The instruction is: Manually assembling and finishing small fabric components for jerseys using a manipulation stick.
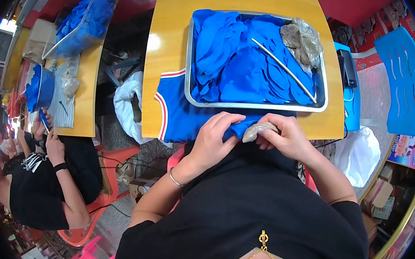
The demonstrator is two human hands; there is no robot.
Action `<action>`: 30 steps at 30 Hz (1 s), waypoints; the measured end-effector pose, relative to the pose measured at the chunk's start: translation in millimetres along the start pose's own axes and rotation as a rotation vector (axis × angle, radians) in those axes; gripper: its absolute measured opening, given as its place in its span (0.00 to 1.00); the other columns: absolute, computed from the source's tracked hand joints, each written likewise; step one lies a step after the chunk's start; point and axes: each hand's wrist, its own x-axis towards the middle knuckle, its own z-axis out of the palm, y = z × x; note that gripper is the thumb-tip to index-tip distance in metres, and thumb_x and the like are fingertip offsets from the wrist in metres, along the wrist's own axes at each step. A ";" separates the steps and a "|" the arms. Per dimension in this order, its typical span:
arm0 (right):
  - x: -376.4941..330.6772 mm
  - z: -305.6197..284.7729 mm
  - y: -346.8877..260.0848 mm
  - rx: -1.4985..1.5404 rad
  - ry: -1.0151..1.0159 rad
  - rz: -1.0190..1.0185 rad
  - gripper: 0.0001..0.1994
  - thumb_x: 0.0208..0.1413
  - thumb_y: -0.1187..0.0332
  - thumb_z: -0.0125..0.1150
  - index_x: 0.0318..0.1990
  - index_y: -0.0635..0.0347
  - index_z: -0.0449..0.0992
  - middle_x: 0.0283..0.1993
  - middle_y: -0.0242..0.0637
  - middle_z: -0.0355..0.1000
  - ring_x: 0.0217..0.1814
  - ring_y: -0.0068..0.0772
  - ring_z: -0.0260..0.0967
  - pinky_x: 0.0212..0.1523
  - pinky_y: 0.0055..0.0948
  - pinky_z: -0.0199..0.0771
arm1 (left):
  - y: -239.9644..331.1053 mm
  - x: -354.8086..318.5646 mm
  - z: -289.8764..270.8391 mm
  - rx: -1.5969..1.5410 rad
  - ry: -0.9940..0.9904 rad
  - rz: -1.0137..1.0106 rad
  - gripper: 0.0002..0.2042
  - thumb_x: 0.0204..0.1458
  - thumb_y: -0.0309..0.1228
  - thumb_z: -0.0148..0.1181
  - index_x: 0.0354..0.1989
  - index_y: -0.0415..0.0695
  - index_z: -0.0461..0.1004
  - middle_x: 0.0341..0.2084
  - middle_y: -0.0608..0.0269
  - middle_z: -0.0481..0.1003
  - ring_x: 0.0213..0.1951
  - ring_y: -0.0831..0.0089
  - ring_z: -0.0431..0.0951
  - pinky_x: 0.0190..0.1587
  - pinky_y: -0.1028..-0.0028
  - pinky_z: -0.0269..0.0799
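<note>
My left hand (216, 137) is closed, thumb and fingers pinching a blue fabric piece (239, 126) at the near table edge. In my right hand (286, 135), also closed, is a small beige, shiny, soft-looking piece (256, 131), its tip pointing toward the left hand. What lies under the right fingers is hidden. Just beyond my hands stands a metal tray (260, 106) heaped with thin blue fabric pieces (242, 72). A pale stick (283, 69) lies slantwise on the heap. At the tray's right end sits a clear plastic bag (303, 42) with beige pieces inside.
A blue cloth with red-and-white trim (173, 103) lies partly under the tray on the yellow table (155, 40). To the left, a co-worker (40, 188) sits at another table holding a small blue piece and a stick. A blue chair (403, 83) stands at right.
</note>
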 end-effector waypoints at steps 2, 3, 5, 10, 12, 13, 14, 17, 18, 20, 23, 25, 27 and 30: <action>0.1 -0.5 0.1 -0.043 0.004 0.032 0.08 0.55 0.70 0.53 0.35 0.66 0.74 0.29 0.37 0.73 0.28 0.25 0.73 0.30 0.22 0.71 | -1.8 0.7 0.0 0.049 0.020 0.080 0.17 0.35 0.17 0.57 0.37 0.40 0.71 0.30 0.55 0.72 0.36 0.58 0.73 0.40 0.68 0.69; 1.6 -1.3 5.9 -0.234 0.033 -0.089 0.08 0.54 0.70 0.54 0.34 0.67 0.74 0.29 0.37 0.72 0.29 0.29 0.72 0.31 0.26 0.70 | -4.7 -0.5 1.0 0.061 -0.010 0.090 0.15 0.35 0.17 0.57 0.36 0.40 0.70 0.29 0.56 0.72 0.35 0.59 0.73 0.39 0.68 0.69; 2.4 0.3 9.3 -0.425 0.058 -0.210 0.08 0.53 0.69 0.54 0.33 0.67 0.74 0.28 0.38 0.71 0.30 0.33 0.71 0.31 0.29 0.69 | -12.0 -2.8 2.2 0.074 -0.039 0.098 0.14 0.35 0.17 0.57 0.34 0.40 0.70 0.29 0.56 0.72 0.34 0.59 0.73 0.38 0.68 0.70; 7.8 5.2 17.9 -0.462 0.223 -0.371 0.09 0.53 0.70 0.54 0.34 0.67 0.74 0.29 0.42 0.69 0.32 0.41 0.69 0.33 0.33 0.67 | -21.5 -2.8 2.2 0.034 -0.034 0.058 0.11 0.36 0.17 0.60 0.31 0.39 0.69 0.32 0.57 0.71 0.35 0.61 0.73 0.37 0.70 0.69; 5.8 7.5 8.4 -0.397 0.175 -0.204 0.09 0.53 0.69 0.54 0.37 0.66 0.73 0.31 0.43 0.70 0.33 0.43 0.70 0.34 0.34 0.68 | -23.5 -2.9 0.8 0.047 -0.022 0.068 0.10 0.37 0.19 0.62 0.29 0.39 0.70 0.34 0.58 0.70 0.36 0.61 0.72 0.38 0.71 0.69; 4.5 8.4 4.7 -0.332 0.130 -0.040 0.10 0.53 0.69 0.54 0.40 0.66 0.72 0.33 0.44 0.71 0.34 0.44 0.70 0.35 0.35 0.68 | -23.5 -2.2 0.0 0.078 -0.019 0.111 0.09 0.37 0.20 0.62 0.28 0.39 0.70 0.34 0.58 0.70 0.36 0.62 0.72 0.38 0.71 0.68; 5.5 9.6 8.3 -0.332 0.130 -0.038 0.10 0.53 0.69 0.54 0.40 0.66 0.72 0.33 0.44 0.71 0.34 0.44 0.70 0.35 0.35 0.68 | -23.4 -1.6 -0.8 0.109 -0.015 0.154 0.09 0.37 0.21 0.63 0.28 0.40 0.71 0.34 0.58 0.70 0.36 0.63 0.72 0.39 0.70 0.68; 9.8 13.8 18.9 -0.352 0.154 -0.203 0.12 0.52 0.69 0.55 0.43 0.64 0.70 0.37 0.44 0.72 0.36 0.45 0.71 0.36 0.35 0.69 | -22.6 -1.0 -1.8 0.096 0.006 0.160 0.08 0.37 0.22 0.64 0.27 0.41 0.72 0.32 0.59 0.71 0.36 0.64 0.72 0.39 0.70 0.68; 10.5 15.8 18.8 -0.439 0.186 -0.310 0.12 0.51 0.69 0.57 0.43 0.63 0.70 0.37 0.45 0.72 0.37 0.44 0.71 0.36 0.34 0.69 | -22.5 -0.8 -2.7 0.096 0.007 0.158 0.08 0.37 0.22 0.64 0.27 0.41 0.72 0.32 0.59 0.71 0.36 0.64 0.72 0.39 0.70 0.68; 11.4 17.2 19.4 -0.526 0.218 -0.417 0.13 0.50 0.69 0.59 0.43 0.62 0.70 0.37 0.45 0.72 0.37 0.43 0.71 0.36 0.33 0.69 | -22.3 -0.7 -4.6 0.049 -0.032 0.137 0.07 0.38 0.22 0.64 0.27 0.41 0.73 0.31 0.60 0.71 0.36 0.64 0.72 0.39 0.70 0.67; 14.9 12.4 25.9 -0.521 0.180 -0.347 0.14 0.47 0.69 0.62 0.41 0.60 0.71 0.37 0.43 0.72 0.38 0.42 0.71 0.36 0.32 0.69 | -22.0 -1.2 -3.8 0.051 -0.021 0.113 0.07 0.38 0.21 0.64 0.27 0.41 0.74 0.30 0.61 0.71 0.36 0.65 0.72 0.38 0.71 0.67; 17.7 9.0 33.2 -0.529 0.241 -0.408 0.14 0.45 0.71 0.61 0.41 0.59 0.71 0.36 0.41 0.72 0.37 0.42 0.71 0.37 0.31 0.69 | -22.2 -1.0 -4.4 0.036 -0.004 0.100 0.06 0.38 0.22 0.64 0.27 0.42 0.74 0.29 0.61 0.71 0.35 0.65 0.72 0.38 0.71 0.68; 17.1 9.3 33.6 -0.465 0.223 -0.380 0.13 0.45 0.72 0.61 0.41 0.60 0.71 0.35 0.40 0.72 0.37 0.41 0.71 0.37 0.31 0.69 | -22.9 -1.4 -4.1 0.019 0.012 0.088 0.06 0.39 0.23 0.63 0.26 0.42 0.74 0.28 0.62 0.70 0.34 0.65 0.72 0.37 0.71 0.68; 15.7 14.7 31.9 -0.311 0.228 -0.334 0.12 0.45 0.73 0.60 0.40 0.60 0.71 0.33 0.39 0.71 0.36 0.40 0.70 0.37 0.31 0.69 | -23.1 -2.3 -3.9 -0.034 0.011 0.052 0.05 0.40 0.22 0.63 0.27 0.41 0.75 0.28 0.62 0.71 0.33 0.66 0.73 0.35 0.73 0.68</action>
